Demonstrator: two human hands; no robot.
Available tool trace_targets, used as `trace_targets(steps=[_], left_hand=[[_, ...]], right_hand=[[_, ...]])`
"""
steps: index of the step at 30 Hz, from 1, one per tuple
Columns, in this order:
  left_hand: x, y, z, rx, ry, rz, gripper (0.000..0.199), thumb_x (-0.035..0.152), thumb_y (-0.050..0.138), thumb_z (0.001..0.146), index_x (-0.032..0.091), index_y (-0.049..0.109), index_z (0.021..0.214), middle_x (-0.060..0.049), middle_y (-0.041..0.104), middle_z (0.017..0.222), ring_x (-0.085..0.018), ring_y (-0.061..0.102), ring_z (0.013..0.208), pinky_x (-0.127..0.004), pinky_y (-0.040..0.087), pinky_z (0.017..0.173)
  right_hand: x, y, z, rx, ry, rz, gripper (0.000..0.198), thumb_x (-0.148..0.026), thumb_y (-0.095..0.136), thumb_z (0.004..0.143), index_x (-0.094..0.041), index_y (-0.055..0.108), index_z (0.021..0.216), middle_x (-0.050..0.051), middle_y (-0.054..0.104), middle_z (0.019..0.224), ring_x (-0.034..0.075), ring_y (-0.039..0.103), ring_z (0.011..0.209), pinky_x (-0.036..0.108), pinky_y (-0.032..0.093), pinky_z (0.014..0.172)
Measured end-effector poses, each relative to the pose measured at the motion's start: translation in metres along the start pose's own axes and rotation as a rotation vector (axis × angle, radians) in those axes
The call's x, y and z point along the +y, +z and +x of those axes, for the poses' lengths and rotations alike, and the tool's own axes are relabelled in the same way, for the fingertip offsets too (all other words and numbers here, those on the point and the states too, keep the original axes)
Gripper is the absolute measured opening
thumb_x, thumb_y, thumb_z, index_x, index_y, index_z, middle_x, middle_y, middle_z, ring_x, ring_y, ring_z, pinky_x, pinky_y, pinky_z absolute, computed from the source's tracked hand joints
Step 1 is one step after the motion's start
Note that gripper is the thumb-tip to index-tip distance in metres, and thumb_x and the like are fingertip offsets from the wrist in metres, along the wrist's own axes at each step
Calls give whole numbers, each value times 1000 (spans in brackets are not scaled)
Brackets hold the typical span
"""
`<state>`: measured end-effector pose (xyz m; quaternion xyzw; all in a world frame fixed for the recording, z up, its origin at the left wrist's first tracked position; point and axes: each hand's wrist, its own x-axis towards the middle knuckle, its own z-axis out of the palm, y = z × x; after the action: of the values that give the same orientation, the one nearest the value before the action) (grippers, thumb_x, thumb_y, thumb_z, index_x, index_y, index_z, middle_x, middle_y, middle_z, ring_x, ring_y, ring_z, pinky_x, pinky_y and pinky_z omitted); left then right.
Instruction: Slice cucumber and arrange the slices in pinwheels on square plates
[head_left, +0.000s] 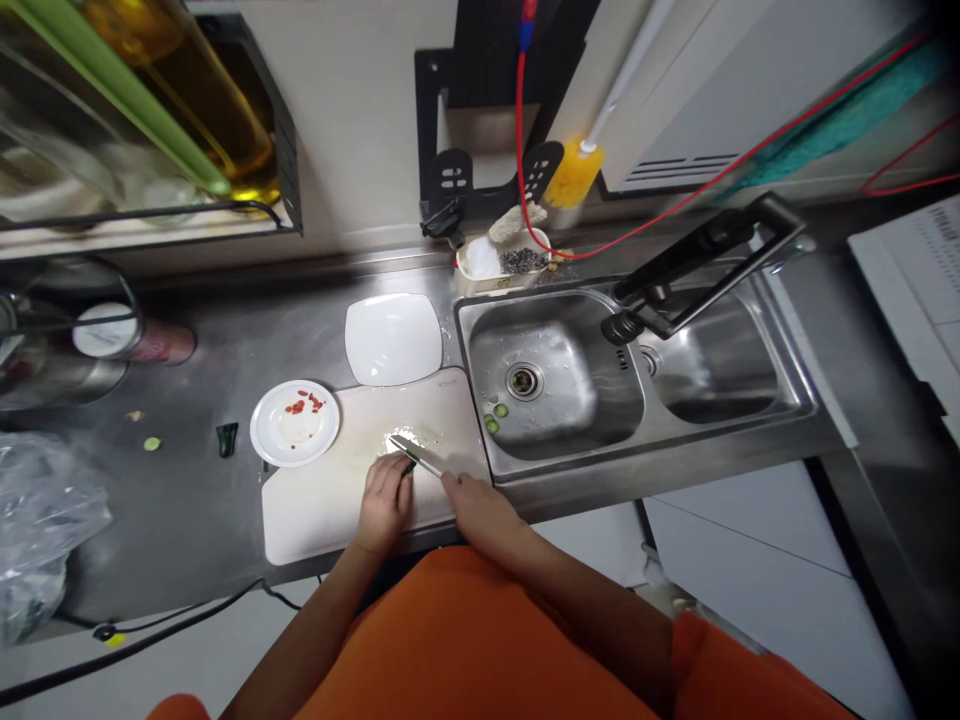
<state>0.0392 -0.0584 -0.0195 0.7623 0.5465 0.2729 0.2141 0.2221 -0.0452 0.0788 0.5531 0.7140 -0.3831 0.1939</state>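
Note:
On the white cutting board (322, 515), my left hand (387, 497) is closed with its fingertips pressed down on a cucumber piece (409, 467). Only a dark green edge of that piece shows past the fingers. My right hand (480, 510) grips a kitchen knife (418, 453) by its handle. The blade points up and left and lies right beside the cucumber piece and my left fingertips. Wet, shiny spots cover the board near the blade. A round white plate (274, 440) with small red chopped pieces (306, 403) overlaps the board's upper left corner.
A square white plate (394, 335) stands behind the board. To the right is a double steel sink (480, 350), with several cucumber slices (492, 424) in it and a black faucet (675, 260) above. A dark green cucumber end (226, 438) and a plastic bag (52, 510) lie at left.

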Motion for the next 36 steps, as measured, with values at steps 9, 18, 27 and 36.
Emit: trace_targets(steps=[9, 18, 27, 36], left_hand=[[-1, 1, -1, -13, -10, -3, 24, 18, 46, 89, 17, 59, 110, -10, 64, 108, -22, 56, 106, -43, 45, 98], [-1, 1, -1, -10, 6, -9, 26, 17, 47, 89, 17, 57, 112, -10, 64, 109, -22, 56, 106, -43, 44, 98], [-2, 1, -2, 5, 21, 13, 21, 17, 48, 89, 16, 58, 108, -11, 63, 105, -23, 56, 105, -43, 45, 96], [-1, 1, -1, 3, 14, 11, 21, 18, 47, 89, 17, 57, 107, -11, 63, 104, -23, 56, 104, -44, 45, 95]], right_hand=[[0, 19, 18, 41, 8, 33, 36, -6, 24, 92, -18, 50, 115, 10, 61, 100, 20, 62, 89, 29, 45, 73], [12, 18, -8, 11, 67, 6, 38, -5, 33, 87, -20, 47, 120, 9, 61, 102, 21, 62, 91, 28, 43, 71], [5, 3, -29, -65, 81, 40, 36, -6, 30, 88, -19, 47, 116, 11, 61, 105, 22, 62, 91, 28, 43, 67], [1, -3, -31, -73, 93, 25, 37, -5, 28, 89, -19, 48, 117, 12, 61, 106, 22, 62, 92, 28, 45, 70]])
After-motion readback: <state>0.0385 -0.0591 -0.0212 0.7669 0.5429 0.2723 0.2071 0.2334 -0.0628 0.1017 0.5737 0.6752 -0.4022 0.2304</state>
